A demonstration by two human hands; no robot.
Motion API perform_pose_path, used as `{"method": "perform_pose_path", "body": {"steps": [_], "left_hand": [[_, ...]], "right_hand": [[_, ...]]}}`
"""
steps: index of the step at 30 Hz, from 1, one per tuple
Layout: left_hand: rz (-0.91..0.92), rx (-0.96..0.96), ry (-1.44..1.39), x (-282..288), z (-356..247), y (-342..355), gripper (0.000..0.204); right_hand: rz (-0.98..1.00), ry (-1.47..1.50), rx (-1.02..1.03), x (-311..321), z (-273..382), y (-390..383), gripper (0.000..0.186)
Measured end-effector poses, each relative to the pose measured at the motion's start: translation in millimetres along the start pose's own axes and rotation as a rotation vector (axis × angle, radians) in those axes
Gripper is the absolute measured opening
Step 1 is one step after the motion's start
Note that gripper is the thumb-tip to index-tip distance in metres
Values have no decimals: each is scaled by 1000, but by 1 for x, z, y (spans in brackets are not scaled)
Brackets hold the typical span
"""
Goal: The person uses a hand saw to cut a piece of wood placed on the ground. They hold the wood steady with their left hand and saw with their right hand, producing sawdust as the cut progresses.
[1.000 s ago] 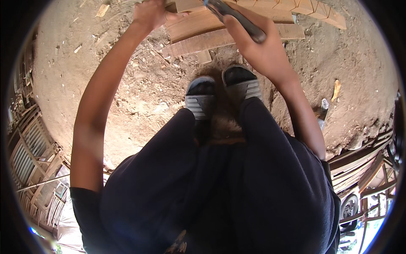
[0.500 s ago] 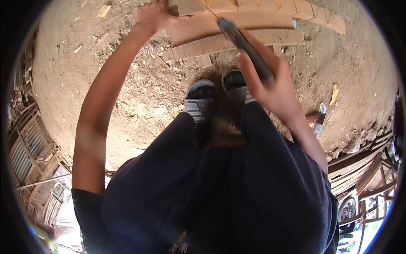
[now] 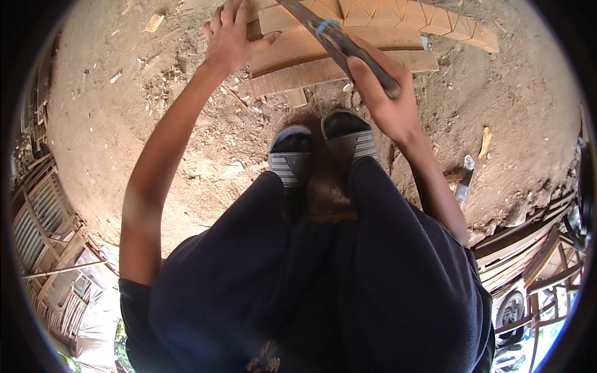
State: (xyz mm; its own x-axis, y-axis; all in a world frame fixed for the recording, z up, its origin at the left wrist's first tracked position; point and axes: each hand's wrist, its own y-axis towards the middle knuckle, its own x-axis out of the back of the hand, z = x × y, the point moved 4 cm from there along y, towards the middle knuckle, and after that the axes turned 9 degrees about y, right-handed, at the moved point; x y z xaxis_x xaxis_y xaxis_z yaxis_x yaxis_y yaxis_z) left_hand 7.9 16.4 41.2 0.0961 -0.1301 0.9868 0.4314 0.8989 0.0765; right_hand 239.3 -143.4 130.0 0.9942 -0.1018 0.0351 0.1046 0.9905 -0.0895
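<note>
My right hand (image 3: 393, 93) is wrapped round the dark handle of a long flat-bladed tool (image 3: 323, 38) with a blue band near the blade. The blade slants up to the left across a curved timber (image 3: 407, 13) and leaves the view at the top. Slanting lines or cuts in a zigzag run along that timber. My left hand (image 3: 229, 42) lies with fingers stretched out at the left end of the wood, its thumb against it. Below the curved timber lie a second plank (image 3: 373, 38) and a rough, narrower plank (image 3: 298, 76).
Both feet, in grey slide sandals (image 3: 292, 155), stand on bare dirt just behind the planks. A small wood block (image 3: 296, 98) lies under the near plank. Wood chips litter the ground at left. Stacked boards (image 3: 519, 239) and a clear bottle (image 3: 463, 186) are at right.
The tool has turned so its blade shows broader, and my right hand has moved up slightly. My left hand shows lower in view with its fingers more spread.
</note>
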Motion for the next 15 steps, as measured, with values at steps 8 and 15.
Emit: {"method": "perform_pose_path", "body": {"steps": [8,15], "left_hand": [[-72,-122,-108,22,-18,1,94],[-109,19,-196,41,-58,-44,78]], "right_hand": [[-257,96,-46,39,-2,-60,51],[-339,121,-8,39,1,-76,50]]}}
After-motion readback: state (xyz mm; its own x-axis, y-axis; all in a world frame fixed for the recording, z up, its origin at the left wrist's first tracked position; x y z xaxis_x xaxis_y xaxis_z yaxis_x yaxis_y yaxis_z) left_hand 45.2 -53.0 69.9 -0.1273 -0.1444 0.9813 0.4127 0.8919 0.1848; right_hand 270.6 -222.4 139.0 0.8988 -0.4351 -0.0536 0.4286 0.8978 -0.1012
